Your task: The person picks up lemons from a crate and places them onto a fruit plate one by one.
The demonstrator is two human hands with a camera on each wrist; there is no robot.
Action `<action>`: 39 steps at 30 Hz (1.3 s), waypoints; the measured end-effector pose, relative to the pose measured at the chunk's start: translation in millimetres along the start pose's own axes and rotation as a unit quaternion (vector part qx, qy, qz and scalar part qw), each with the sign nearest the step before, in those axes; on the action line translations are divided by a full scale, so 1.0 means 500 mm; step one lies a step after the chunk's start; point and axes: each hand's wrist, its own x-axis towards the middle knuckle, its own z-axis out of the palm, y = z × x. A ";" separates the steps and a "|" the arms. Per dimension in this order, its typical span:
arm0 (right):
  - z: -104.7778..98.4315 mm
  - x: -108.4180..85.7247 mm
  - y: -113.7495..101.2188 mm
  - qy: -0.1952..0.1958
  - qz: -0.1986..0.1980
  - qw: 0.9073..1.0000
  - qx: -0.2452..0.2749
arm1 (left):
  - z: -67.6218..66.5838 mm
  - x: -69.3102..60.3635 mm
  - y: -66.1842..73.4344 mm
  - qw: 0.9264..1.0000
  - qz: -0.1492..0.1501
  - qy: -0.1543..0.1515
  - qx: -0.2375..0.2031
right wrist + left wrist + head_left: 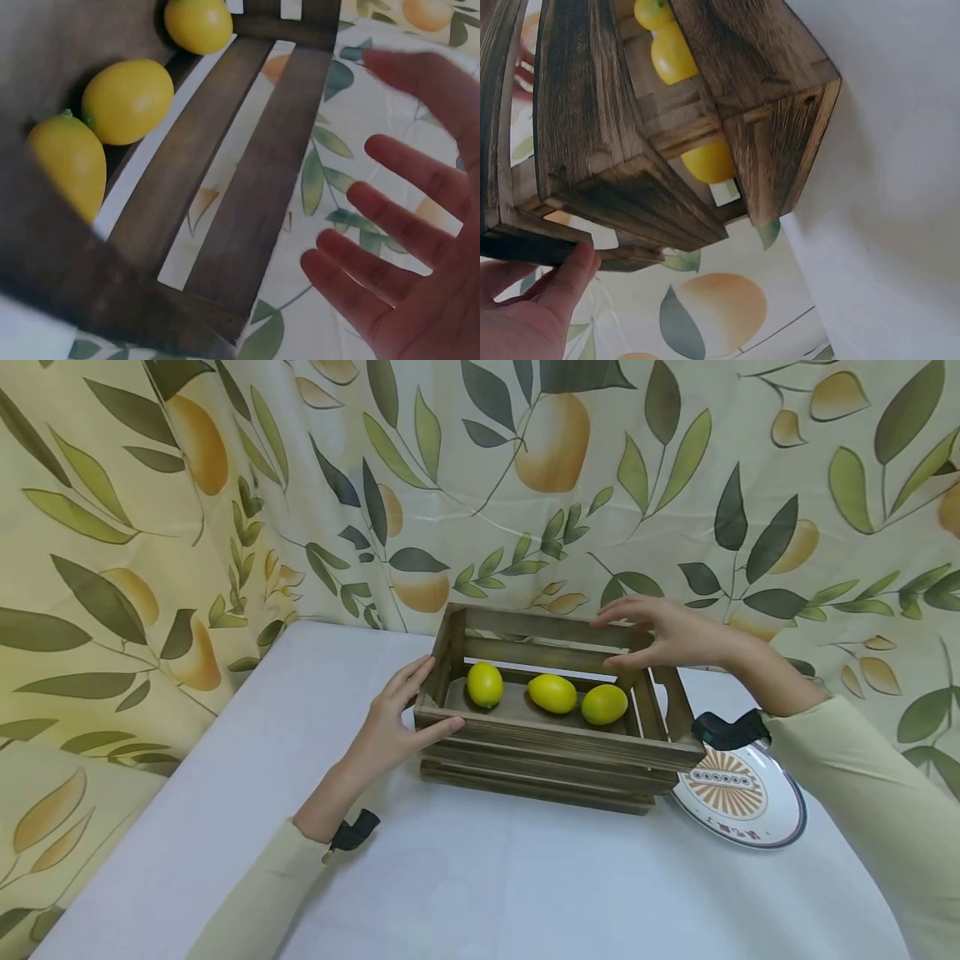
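A brown slatted wooden crate [555,735] stands on the table, with three yellow lemons inside. One lemon [485,684] lies toward the left end, another lemon [552,693] is in the middle, and the third lemon [604,704] is toward the right. My left hand [390,718] holds the crate's near left corner, its thumb at the front rim and its fingers along the left end. In the left wrist view, fingertips [581,262] touch the rim's edge. Over the crate's back right part hovers my right hand [663,631], fingers spread and nothing in them.
A round white plate [787,827] with an orange sunburst print lies right of the crate, partly hidden by the crate and the right wrist. White cloth [480,893] covers the table. A fruit-and-leaf patterned curtain [480,502] hangs behind and at the left.
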 end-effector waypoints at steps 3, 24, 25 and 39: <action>-0.001 0.009 0.005 -0.009 -0.003 1.000 0.007 | -0.003 0.001 0.000 1.000 0.002 -0.003 -0.002; 0.027 0.100 -0.008 -0.076 -0.025 0.997 0.016 | -0.011 0.001 -0.004 1.000 0.013 0.002 -0.010; 0.030 0.105 -0.006 -0.081 -0.029 0.996 0.020 | -0.011 0.001 -0.004 1.000 0.014 0.002 -0.011; 0.074 0.153 0.026 -0.143 -0.030 0.987 0.066 | -0.009 0.001 -0.010 1.000 0.011 0.000 -0.019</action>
